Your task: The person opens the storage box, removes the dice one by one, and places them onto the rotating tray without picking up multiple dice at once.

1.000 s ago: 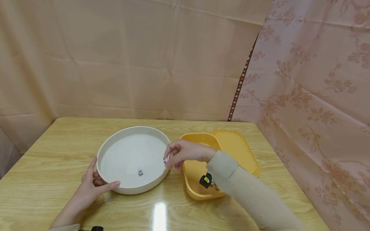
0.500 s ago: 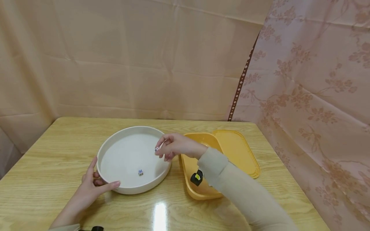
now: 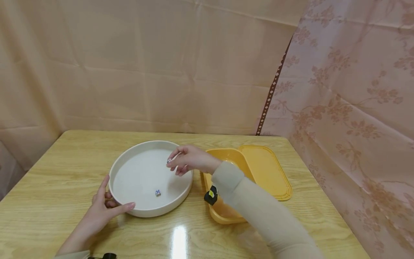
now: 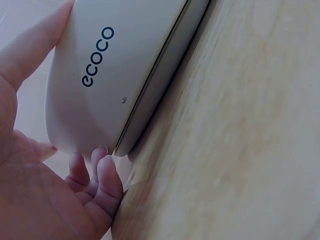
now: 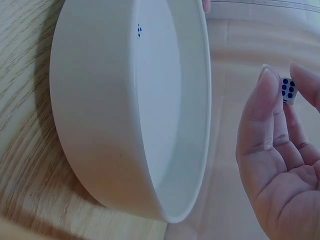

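In the head view a white die (image 3: 169, 160) with dark pips is pinched between the thumb and fingers of my right hand (image 3: 187, 160), above the right part of a round white tray (image 3: 150, 213). The right wrist view shows blue pips on this die (image 5: 288, 91). Another die (image 3: 157, 193) with blue pips lies on the tray's floor towards the front. My left hand (image 3: 99, 210) spreads its thumb and fingers against the tray's outer wall at the left front. In the left wrist view the wall (image 4: 100, 105) carries the word "ecoco", and several fingertips (image 4: 107, 170) touch or nearly touch it.
Right of the tray is a yellow plastic box (image 3: 223, 220), partly covered by my right forearm and the black wrist camera (image 3: 211, 195). Its flat yellow lid (image 3: 266, 172) lies behind and right of it. Curtains (image 3: 161, 64) hang beyond the wooden table (image 3: 64, 158).
My right hand has moved left and away from me with the die, from beside the tray's right rim to above the tray. The left hand and the other die have stayed put.
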`<state>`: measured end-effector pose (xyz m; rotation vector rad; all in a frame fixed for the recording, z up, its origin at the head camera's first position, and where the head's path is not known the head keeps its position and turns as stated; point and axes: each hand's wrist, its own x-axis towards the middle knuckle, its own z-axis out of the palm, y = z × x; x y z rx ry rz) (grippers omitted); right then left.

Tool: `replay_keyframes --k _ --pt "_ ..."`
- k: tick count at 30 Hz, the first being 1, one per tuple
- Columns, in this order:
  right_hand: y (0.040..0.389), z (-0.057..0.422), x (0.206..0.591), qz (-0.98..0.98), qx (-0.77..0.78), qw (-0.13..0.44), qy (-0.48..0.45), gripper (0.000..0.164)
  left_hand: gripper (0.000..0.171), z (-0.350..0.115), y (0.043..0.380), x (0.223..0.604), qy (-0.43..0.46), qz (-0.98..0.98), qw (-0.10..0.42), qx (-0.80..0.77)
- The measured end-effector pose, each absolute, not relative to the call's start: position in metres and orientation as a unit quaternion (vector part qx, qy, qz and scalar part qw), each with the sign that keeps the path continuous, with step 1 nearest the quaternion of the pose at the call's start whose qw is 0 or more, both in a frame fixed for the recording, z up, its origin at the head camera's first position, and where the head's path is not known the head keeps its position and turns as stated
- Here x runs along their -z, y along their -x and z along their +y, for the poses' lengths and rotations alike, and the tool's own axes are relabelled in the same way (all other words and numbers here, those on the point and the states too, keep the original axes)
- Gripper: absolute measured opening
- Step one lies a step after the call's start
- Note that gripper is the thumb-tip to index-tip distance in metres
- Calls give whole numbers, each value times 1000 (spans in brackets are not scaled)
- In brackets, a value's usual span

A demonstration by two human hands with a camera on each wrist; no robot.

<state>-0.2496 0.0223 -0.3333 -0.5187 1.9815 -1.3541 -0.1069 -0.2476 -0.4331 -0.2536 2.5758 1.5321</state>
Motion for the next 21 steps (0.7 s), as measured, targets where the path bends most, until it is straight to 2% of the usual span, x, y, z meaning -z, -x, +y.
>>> replay_keyframes --k 21 --pt "268 -4 358 739 566 337 139 19 126 -246 107 433 92 855 62 -507"
